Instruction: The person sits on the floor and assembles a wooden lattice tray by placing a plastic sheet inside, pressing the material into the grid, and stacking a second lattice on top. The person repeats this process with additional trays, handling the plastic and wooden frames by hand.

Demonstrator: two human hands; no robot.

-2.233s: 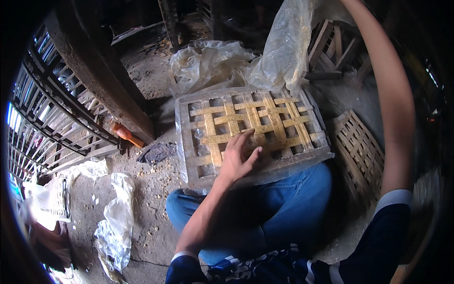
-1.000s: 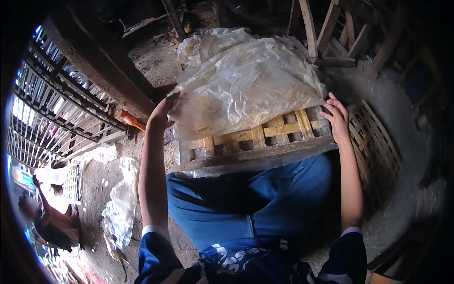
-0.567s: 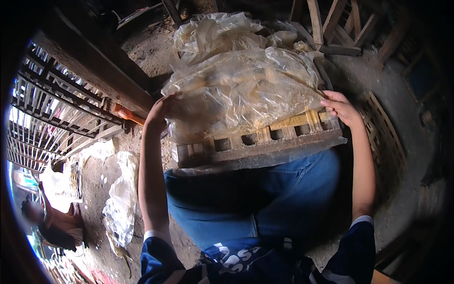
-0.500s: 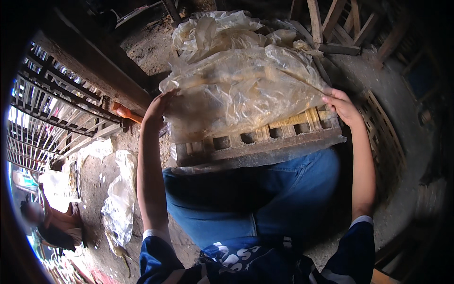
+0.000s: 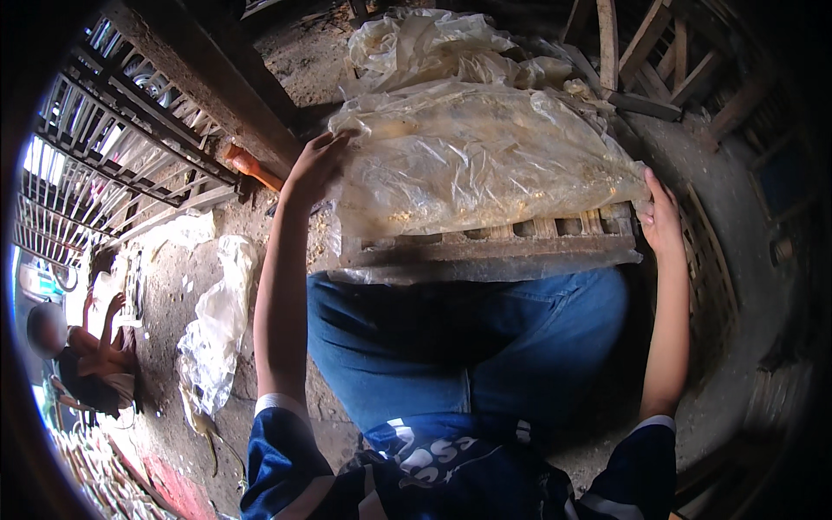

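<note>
A crumpled, translucent plastic sheet (image 5: 477, 160) lies over a wooden slatted frame (image 5: 485, 249) in front of my knees. Its near edge leaves a row of the frame's square gaps uncovered. At the sheet's left edge, my left hand (image 5: 319, 166) has its fingers closed on the plastic. My right hand (image 5: 661, 217) pinches the right corner between thumb and fingers, beside the frame's end. Yellowish bits show through the plastic. Whatever lies beneath most of the sheet is hidden.
More bunched plastic (image 5: 433, 48) lies beyond the frame. A slatted wooden rack (image 5: 712, 260) leans at right, near stacked timber (image 5: 641, 52). On the left are a thick beam (image 5: 208, 78), an orange-handled tool (image 5: 253, 167), loose plastic (image 5: 217, 321) and another person (image 5: 95, 355).
Both hands have shifted right in the picture with the sheet. The sheet lies flatter, its near right part covering more of the frame's gaps. The other person has changed posture.
</note>
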